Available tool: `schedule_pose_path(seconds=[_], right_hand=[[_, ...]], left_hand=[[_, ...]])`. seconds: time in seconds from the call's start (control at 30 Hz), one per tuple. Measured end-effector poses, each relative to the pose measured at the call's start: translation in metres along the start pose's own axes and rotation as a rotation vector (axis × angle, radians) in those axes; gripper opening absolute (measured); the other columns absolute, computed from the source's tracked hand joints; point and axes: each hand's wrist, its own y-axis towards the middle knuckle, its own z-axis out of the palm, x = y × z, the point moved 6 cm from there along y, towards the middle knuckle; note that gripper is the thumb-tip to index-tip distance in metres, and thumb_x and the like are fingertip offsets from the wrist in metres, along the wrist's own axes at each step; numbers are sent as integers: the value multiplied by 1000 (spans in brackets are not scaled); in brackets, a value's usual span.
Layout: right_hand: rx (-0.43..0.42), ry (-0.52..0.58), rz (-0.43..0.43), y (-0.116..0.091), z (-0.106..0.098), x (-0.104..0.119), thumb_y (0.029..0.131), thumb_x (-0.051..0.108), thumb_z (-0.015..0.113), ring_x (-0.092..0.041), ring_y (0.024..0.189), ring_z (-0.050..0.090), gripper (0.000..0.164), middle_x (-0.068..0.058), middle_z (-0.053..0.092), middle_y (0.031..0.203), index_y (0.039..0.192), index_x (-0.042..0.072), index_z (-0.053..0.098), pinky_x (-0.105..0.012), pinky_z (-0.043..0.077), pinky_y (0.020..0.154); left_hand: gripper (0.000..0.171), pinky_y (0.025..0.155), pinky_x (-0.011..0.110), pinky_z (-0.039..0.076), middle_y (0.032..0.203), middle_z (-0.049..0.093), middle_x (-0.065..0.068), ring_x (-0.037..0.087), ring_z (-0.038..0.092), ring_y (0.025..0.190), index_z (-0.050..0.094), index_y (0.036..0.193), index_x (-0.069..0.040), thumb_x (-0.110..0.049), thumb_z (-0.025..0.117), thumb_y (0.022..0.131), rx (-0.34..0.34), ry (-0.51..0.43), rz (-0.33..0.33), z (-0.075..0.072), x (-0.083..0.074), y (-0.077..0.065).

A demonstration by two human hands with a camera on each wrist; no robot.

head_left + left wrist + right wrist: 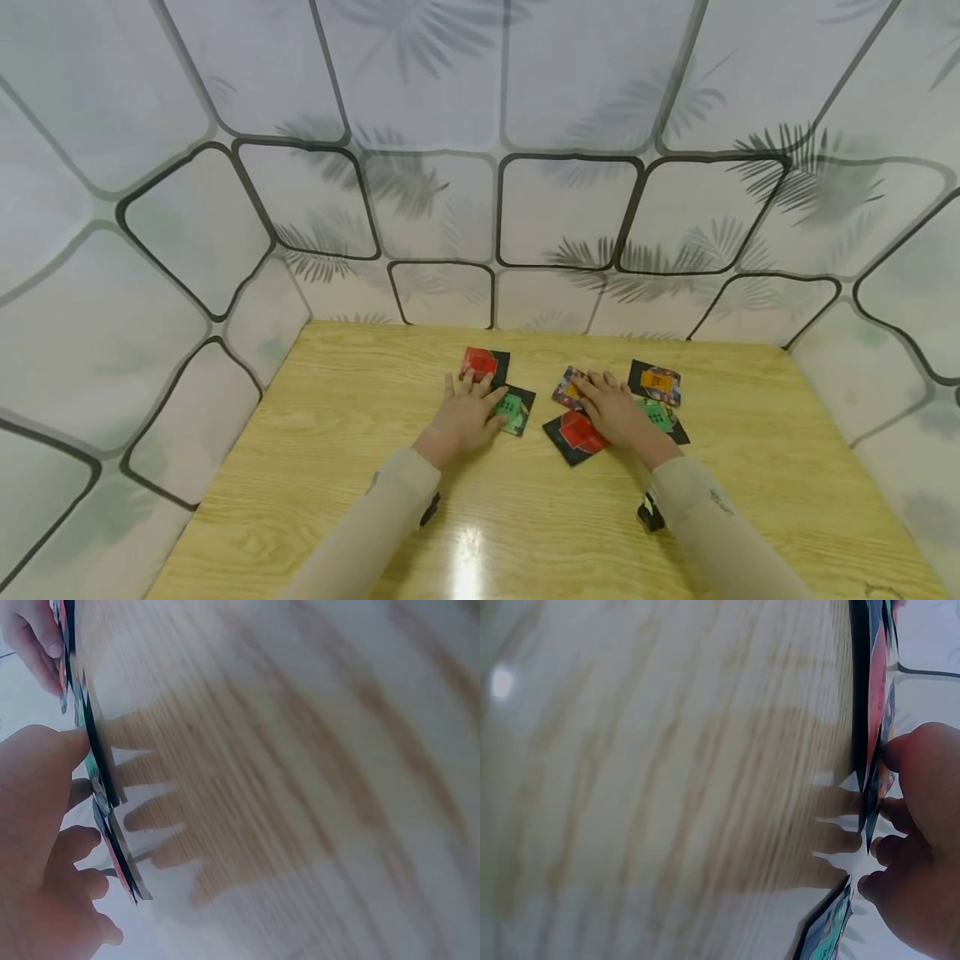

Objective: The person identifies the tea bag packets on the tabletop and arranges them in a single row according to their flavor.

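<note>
With fingers spread, my left hand (461,421) rests on two small flat square packets. Its fingertips touch the red and black packet (486,360), and its thumb and index finger lie by the green and black packet (517,408). My right hand (617,408) lies over the right group, its fingers extended onto a purple and orange packet (567,385). Just below that one sits a tilted red and black packet (576,437). Partly covered by the right hand is another green packet (660,415); beyond it lies a black packet with an orange label (657,382).
The packets lie on a light wood-grain table (360,392). A patterned white curtain (442,208) encloses its back and sides. Dark wrist devices show beneath both sleeves, and a light glare spot (468,558) shines near the front.
</note>
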Motion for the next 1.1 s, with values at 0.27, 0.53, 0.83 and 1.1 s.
schedule_pose_path(seconds=[0.27,0.53,0.83,1.1], right_hand=[[-5,2,2,-1,0,1,113,20,46,-61,152,25,51,-35,38,162,161,5,43,-82,21,118],[-4,8,4,-2,-2,1,113,21,45,-62,152,25,52,-34,38,162,162,5,41,-82,20,118],[-1,2,6,-4,-3,2,113,21,46,-62,151,26,51,-35,39,162,161,5,42,-82,21,118],[-2,-7,7,-2,-1,0,113,22,45,-61,152,26,51,-34,38,162,162,6,41,-81,22,118]], left_hand=[[60,127,74,8,174,26,14,44,15,163,41,164,-23,-51,42,112,3,-2,4,0,2,-11],[55,126,74,11,174,23,19,45,14,163,42,163,-26,-44,48,111,11,0,31,0,3,-20],[58,126,75,13,172,26,24,48,19,161,40,165,-23,-42,50,110,-3,14,51,-3,6,-30],[59,127,73,11,171,29,24,49,21,160,41,164,-22,-44,48,110,-9,1,9,0,20,-39]])
